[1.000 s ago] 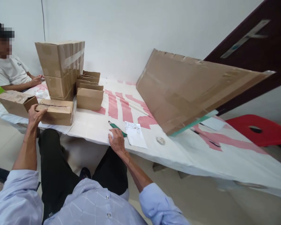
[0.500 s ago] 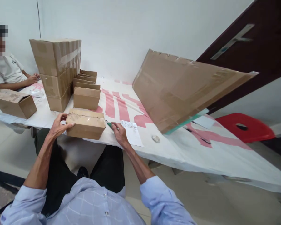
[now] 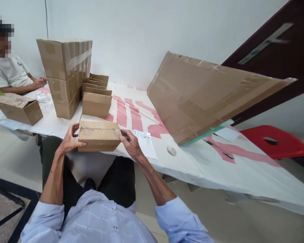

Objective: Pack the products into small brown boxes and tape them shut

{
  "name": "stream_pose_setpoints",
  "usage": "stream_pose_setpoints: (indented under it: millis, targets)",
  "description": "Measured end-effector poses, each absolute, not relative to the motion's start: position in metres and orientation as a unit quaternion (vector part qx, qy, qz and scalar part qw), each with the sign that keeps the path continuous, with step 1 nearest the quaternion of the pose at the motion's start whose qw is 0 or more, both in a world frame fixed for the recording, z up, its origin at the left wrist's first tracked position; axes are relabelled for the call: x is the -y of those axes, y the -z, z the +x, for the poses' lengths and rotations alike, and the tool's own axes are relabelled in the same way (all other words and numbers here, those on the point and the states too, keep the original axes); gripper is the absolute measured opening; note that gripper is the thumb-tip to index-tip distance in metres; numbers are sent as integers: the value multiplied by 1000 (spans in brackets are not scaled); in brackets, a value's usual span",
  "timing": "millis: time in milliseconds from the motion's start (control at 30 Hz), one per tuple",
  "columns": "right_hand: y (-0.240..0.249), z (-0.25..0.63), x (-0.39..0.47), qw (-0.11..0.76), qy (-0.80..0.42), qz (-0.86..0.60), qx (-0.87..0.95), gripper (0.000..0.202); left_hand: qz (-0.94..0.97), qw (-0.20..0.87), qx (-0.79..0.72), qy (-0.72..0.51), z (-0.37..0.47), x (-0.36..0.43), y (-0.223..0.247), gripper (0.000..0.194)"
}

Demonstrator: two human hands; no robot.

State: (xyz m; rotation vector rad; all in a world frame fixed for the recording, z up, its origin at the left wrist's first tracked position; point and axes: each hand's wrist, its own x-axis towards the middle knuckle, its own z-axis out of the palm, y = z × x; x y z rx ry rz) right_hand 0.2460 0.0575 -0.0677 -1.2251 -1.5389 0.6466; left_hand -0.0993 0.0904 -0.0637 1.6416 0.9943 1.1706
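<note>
A small closed cardboard box (image 3: 99, 135) lies at the table's front edge before me, with dark scribbled marks and a ragged seam on its top. My left hand (image 3: 72, 137) grips its left end, thumb along the front and fingers behind. At the right end, my right hand (image 3: 130, 143) holds the box with thumb and fingers around the corner. No green tool shows in that hand now; whether one is hidden in the palm I cannot tell. Just right of this hand lies a white paper sheet (image 3: 148, 148) with drawn or written marks.
Stacked taped boxes (image 3: 62, 79) stand left, beside several open cartons (image 3: 96, 104). Another box (image 3: 20, 107) sits farther left, near a seated person (image 3: 11, 76). A large cardboard sheet (image 3: 200, 98) leans at right. A tape roll (image 3: 171, 151) and a red stool (image 3: 273, 141) are also right.
My right hand has gone from holding a green-handled tool beside the box to gripping the box's right end. The tool is out of sight. The view has shifted slightly.
</note>
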Motion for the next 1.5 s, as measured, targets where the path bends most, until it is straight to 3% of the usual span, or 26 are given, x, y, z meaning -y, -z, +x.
stream_pose_setpoints:
  millis: [300,733,833,967,1033,1333,1500]
  targets:
    - [66,246,-46,527,-260,-508,630,35,707,395,-386,-442,-95,-55,56,81]
    - [72,263,-50,548,-207,-515,626,26,741,352,-379,-428,-88,-43,57,86]
    - [83,284,-59,455,-95,-610,642,26,744,352,-379,-423,-90,-42,56,84]
    - [104,304,-60,154,-6,-750,643,23,743,350,-384,-421,-89,-38,56,82]
    - [113,307,-58,88,-11,-767,635,21,742,350,-386,-422,-88,-36,55,81]
    - [116,312,-64,101,-32,-769,630,31,741,340,-392,-426,-86,-35,58,83]
    - [113,309,-68,125,-69,-772,619,27,740,340,-391,-430,-84,-34,59,83]
